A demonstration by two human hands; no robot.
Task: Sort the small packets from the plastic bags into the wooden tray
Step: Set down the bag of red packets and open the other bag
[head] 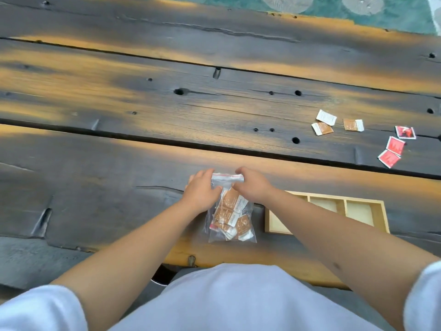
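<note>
A clear zip plastic bag (230, 218) filled with several brown and white small packets lies on the dark wooden table near its front edge. My left hand (202, 189) grips the bag's top left corner. My right hand (253, 187) pinches the red-lined zip strip at the top right. The wooden tray (379, 216) with compartments sits just right of the bag, partly hidden by my right forearm; its visible compartments hold nothing. Three brown and white packets (322, 128) and three red packets (395, 146) lie loose at the far right.
The table (119, 103) is made of rough dark planks with gaps, holes and knots. A teal patterned rug (334, 5) shows beyond the far edge. My white sleeves and lap fill the bottom of the view.
</note>
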